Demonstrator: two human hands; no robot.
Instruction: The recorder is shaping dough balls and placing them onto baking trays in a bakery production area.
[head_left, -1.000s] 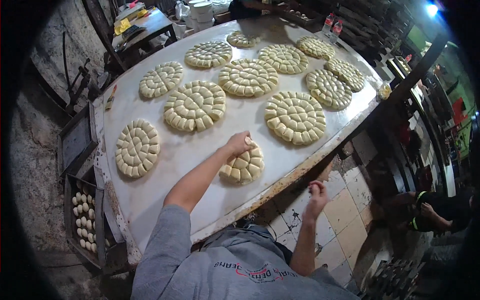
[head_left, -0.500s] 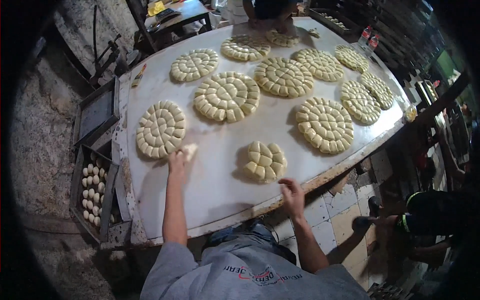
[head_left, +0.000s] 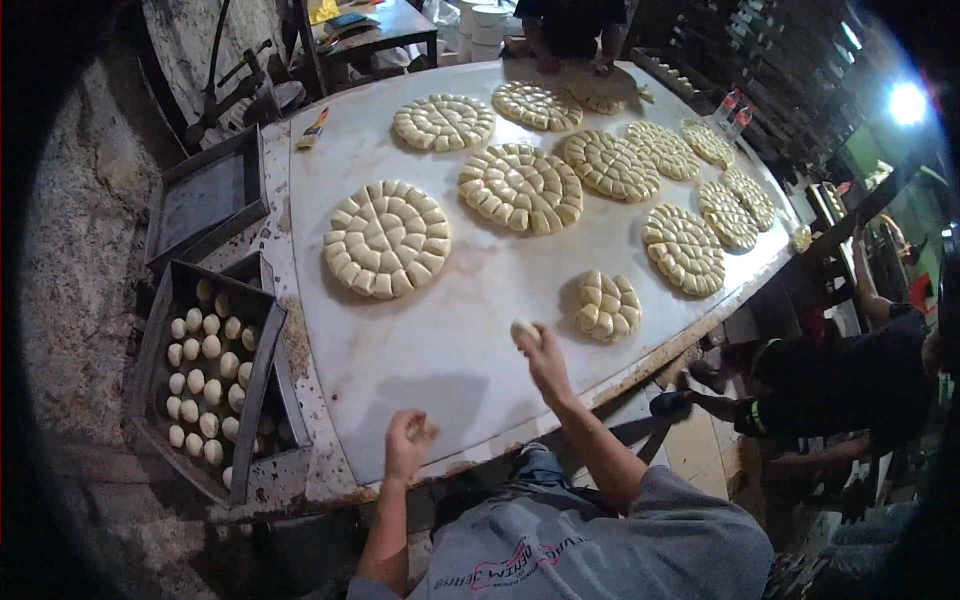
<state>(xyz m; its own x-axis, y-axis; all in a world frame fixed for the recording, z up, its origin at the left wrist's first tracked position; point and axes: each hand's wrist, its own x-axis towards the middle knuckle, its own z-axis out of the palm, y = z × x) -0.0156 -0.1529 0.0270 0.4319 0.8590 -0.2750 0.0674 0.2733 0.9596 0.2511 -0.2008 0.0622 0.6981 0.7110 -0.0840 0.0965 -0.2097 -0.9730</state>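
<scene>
Head view: on the white table (head_left: 480, 290), a small, roundish dough cluster (head_left: 607, 306) lies right of and beyond the right hand (head_left: 548, 370), the nearer one, the left hand (head_left: 405, 450) being curled, its contents unclear, while the right one pinches a pale dough piece (head_left: 523, 331).

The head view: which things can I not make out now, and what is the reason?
Head view: whether the left hand holds anything; it is curled, hiding its palm.
Head view: how many pale, round dough balls there are; the wall of the dark, angular box hides some.
Head view: the head of the dark-clothed co-worker beyond the white-topped table; the top edge cuts it off.
</scene>
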